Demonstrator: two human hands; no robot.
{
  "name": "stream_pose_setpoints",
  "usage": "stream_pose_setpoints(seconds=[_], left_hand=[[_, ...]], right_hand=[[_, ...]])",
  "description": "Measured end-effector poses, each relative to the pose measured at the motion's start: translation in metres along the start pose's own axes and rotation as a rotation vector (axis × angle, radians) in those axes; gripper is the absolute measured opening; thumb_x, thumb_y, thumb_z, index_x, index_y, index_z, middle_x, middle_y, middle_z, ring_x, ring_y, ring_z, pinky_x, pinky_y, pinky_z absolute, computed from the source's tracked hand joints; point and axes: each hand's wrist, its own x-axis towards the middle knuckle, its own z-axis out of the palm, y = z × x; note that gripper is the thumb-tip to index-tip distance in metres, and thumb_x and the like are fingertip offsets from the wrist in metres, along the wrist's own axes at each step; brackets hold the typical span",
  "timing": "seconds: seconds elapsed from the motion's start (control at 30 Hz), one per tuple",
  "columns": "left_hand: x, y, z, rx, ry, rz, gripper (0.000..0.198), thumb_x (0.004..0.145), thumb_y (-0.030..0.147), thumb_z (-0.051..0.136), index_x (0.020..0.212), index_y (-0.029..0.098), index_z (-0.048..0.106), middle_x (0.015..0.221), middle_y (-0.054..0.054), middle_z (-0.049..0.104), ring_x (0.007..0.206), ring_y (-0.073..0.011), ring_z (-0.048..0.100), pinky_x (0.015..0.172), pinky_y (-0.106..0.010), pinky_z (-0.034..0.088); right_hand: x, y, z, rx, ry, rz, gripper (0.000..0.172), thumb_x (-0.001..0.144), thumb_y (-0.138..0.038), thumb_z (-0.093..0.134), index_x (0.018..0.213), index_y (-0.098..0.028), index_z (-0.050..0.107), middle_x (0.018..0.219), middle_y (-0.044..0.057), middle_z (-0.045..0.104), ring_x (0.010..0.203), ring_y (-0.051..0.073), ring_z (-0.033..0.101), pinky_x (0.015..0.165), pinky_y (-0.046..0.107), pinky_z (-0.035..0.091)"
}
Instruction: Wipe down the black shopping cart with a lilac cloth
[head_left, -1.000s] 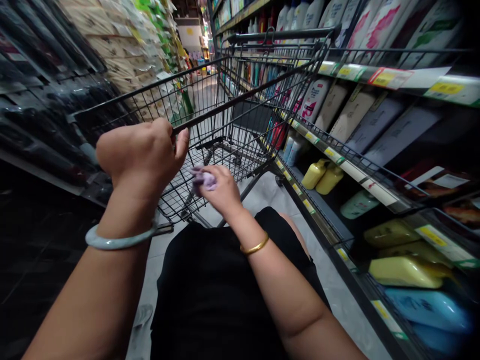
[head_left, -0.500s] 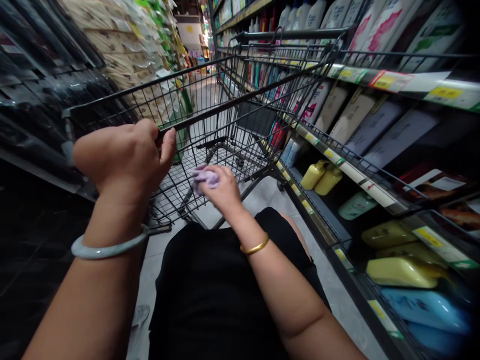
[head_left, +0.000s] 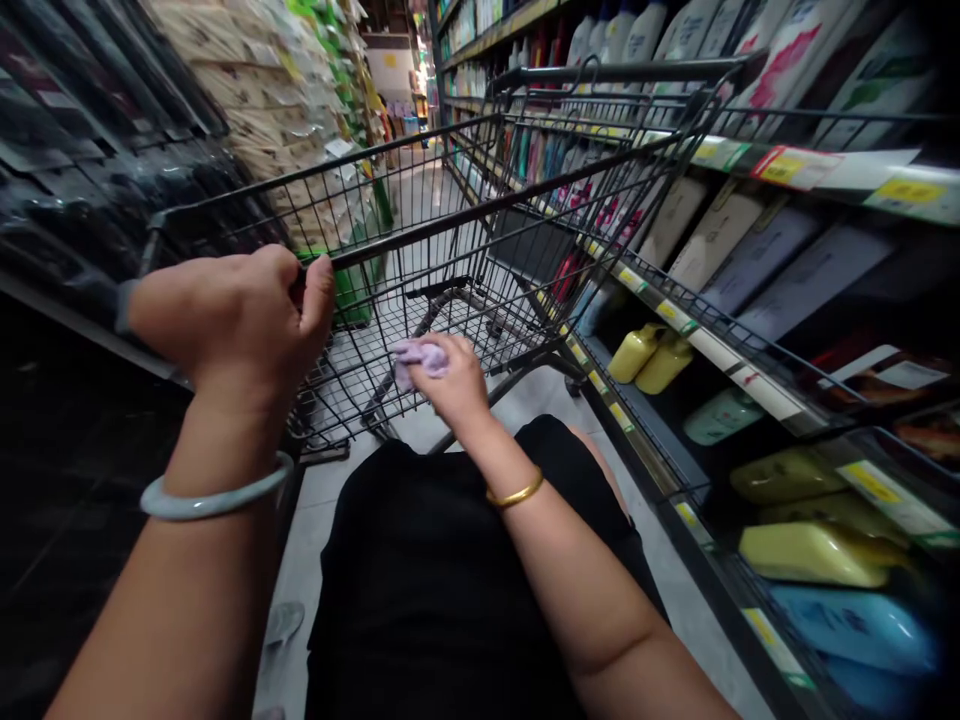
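A black wire shopping cart (head_left: 450,235) stands in front of me, its side facing my knees. My left hand (head_left: 236,310), with a pale bangle on the wrist, is wrapped round the cart's top rail at the left. Bunched in my right hand (head_left: 454,380) is a light purple cloth (head_left: 416,360), pressed near the wires on the lower part of the cart's side. A gold bangle circles my right wrist. The fingertips of my right hand are partly hidden by the cloth.
Shelves of bottles with price labels (head_left: 780,395) run along the right, close to the cart. Yellow pump bottles (head_left: 634,353) stand on the low shelf. Packaged goods (head_left: 259,120) hang or are stacked at the left. The aisle floor (head_left: 420,180) stretches beyond the cart.
The cart and shelves appear slightly further right in the view. My left hand appears a little further left, still on the rail; my right hand with the cloth has shifted slightly right.
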Motion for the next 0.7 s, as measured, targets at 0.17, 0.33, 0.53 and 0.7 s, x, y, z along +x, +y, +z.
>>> stream_pose_setpoints(seconds=[0.17,0.33,0.53,0.7], left_hand=[[-0.001,0.001,0.003,0.121,0.028,-0.028,0.055,0.102,0.064,0.032,0.068,0.029,0.056,0.066,-0.009,0.051,0.074,-0.0291,0.047,0.078,-0.040,0.019],[-0.003,0.002,-0.002,-0.033,0.037,-0.061,0.046,0.095,0.061,0.044,0.059,0.033,0.050,0.062,-0.011,0.052,0.086,-0.0351,0.058,0.080,-0.044,0.020],[-0.005,0.002,-0.005,0.042,0.037,-0.022,0.051,0.099,0.061,0.036,0.059,0.029,0.042,0.059,-0.009,0.049,0.074,-0.0300,0.052,0.077,-0.042,0.014],[-0.006,0.002,-0.005,0.028,0.055,-0.029,0.048,0.095,0.060,0.042,0.058,0.030,0.042,0.059,-0.011,0.052,0.077,-0.0321,0.054,0.078,-0.043,0.015]], right_hand=[[0.008,-0.002,-0.012,-0.061,0.178,0.007,0.026,0.084,-0.024,0.079,0.110,-0.025,0.075,0.118,0.005,0.069,0.111,0.021,0.069,0.103,0.035,0.059],[-0.008,-0.017,0.006,-0.085,0.046,-0.083,0.027,0.083,-0.027,0.081,0.110,-0.029,0.078,0.118,0.005,0.068,0.110,0.020,0.068,0.101,0.033,0.060],[0.013,-0.015,-0.023,-0.023,0.305,-0.146,0.026,0.086,-0.025,0.078,0.112,-0.027,0.076,0.124,0.008,0.063,0.120,0.023,0.066,0.110,0.040,0.058],[0.004,-0.020,-0.010,-0.068,0.236,-0.108,0.025,0.086,-0.025,0.079,0.111,-0.025,0.078,0.121,0.010,0.065,0.115,0.025,0.065,0.106,0.043,0.058]])
